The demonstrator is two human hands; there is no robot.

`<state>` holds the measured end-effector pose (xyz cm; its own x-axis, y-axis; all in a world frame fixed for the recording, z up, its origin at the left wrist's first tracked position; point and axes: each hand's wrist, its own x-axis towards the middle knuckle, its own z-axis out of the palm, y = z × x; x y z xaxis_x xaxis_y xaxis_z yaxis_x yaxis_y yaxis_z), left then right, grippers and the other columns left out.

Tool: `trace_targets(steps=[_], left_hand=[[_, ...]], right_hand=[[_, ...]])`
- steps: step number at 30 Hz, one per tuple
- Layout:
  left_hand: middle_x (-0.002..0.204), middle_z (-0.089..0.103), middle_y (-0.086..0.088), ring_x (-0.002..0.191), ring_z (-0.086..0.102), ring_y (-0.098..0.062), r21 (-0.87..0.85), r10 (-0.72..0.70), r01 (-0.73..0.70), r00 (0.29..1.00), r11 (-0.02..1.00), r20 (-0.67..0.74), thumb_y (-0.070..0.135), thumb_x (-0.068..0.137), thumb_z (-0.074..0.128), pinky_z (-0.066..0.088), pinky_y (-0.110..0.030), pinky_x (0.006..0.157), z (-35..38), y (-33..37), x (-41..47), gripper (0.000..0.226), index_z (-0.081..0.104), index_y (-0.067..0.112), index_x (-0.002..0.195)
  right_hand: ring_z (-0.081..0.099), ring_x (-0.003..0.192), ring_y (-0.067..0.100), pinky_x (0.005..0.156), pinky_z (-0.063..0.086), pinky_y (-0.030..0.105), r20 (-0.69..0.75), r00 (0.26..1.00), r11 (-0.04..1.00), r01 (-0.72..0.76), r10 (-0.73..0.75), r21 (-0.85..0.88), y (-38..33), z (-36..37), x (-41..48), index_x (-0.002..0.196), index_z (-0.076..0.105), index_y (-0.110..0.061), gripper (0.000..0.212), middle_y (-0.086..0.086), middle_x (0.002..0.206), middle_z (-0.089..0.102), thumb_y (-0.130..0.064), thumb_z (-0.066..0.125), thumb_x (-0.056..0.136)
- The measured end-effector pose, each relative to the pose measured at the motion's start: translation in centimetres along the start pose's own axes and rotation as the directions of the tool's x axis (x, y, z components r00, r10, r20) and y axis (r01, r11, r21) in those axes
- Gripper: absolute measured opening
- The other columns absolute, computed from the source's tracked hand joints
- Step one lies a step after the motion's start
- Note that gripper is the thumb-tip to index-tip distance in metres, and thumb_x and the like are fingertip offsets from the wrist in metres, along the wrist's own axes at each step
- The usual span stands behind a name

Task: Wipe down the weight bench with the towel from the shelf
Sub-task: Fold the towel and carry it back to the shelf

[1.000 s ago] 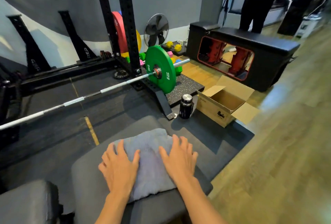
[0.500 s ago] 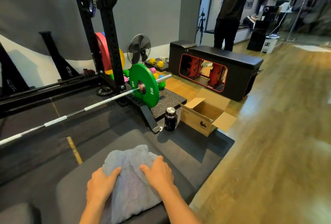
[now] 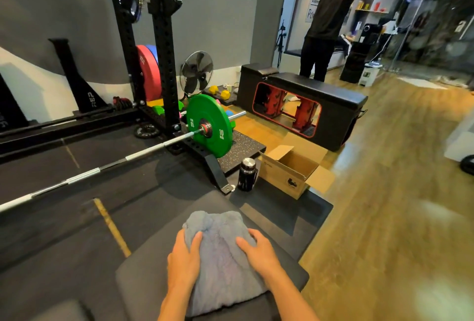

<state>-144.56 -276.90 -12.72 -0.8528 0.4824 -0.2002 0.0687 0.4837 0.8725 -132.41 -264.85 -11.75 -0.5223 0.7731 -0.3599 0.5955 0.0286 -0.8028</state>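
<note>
A grey-blue towel [image 3: 220, 256] lies bunched on the dark grey pad of the weight bench [image 3: 143, 264], near the pad's far end. My left hand [image 3: 183, 261] presses on the towel's left side with fingers curled into the cloth. My right hand [image 3: 257, 254] rests on its right side, fingers gripping the fabric. Both forearms reach in from the bottom of the view. The towel's far edge is rumpled and raised.
A barbell [image 3: 84, 177] with a green 10 kg plate [image 3: 209, 125] lies across the black mat ahead. A black bottle [image 3: 246, 174] and an open cardboard box [image 3: 292, 172] stand past the bench end. A person [image 3: 325, 23] stands at the back by a black storage bench [image 3: 307, 105].
My hands went from flat on the towel to curled into it, bunching the cloth. The camera tilted up, showing more of the room and the person behind.
</note>
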Motion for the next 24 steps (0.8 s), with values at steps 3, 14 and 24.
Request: trace_targets(steps=[3, 14, 24], left_hand=[[0.126, 0.06, -0.008, 0.115, 0.051, -0.037, 0.016, -0.012, 0.012, 1.0, 1.0, -0.001, 0.043, 0.098, 0.043, 0.037, -0.041, 0.093, 0.5, 0.4, -0.4, 0.041, 0.046, 0.024, 0.133], [0.124, 0.061, -0.011, 0.114, 0.055, -0.032, -0.054, 0.091, -0.098, 0.989, 0.994, -0.113, 0.04, 0.097, 0.047, 0.042, -0.037, 0.094, 2.7, 4.2, -0.6, 0.041, 0.056, 0.012, 0.126], [0.102, 0.065, 0.003, 0.093, 0.062, -0.015, -0.304, 0.155, -0.168, 0.986, 0.938, -0.067, 0.04, 0.095, 0.052, 0.047, -0.033, 0.077, 7.3, 27.9, -2.6, 0.025, 0.062, 0.021, 0.106]], right_hand=[[0.053, 0.117, 0.016, 0.096, 0.045, 0.031, -0.008, 1.0, 0.998, -0.007, 0.007, 0.064, 0.2, -0.2, -0.4, 0.141, 0.045, -0.02, 0.054, 0.001, 0.136, 0.055, -0.037, 0.059, 0.091], [0.051, 0.122, 0.021, 0.097, 0.042, 0.035, -0.127, 0.984, 0.986, 0.137, -0.124, 0.098, 0.6, -3.5, 0.5, 0.14, 0.044, -0.02, 0.05, 0.003, 0.138, 0.053, -0.034, 0.056, 0.094], [0.06, 0.103, 0.014, 0.087, 0.053, 0.039, -0.445, 0.894, 0.904, 0.235, -0.057, 0.356, -9.8, -25.0, -1.3, 0.117, 0.059, -0.028, 0.034, -0.005, 0.115, 0.063, -0.046, 0.061, 0.088]])
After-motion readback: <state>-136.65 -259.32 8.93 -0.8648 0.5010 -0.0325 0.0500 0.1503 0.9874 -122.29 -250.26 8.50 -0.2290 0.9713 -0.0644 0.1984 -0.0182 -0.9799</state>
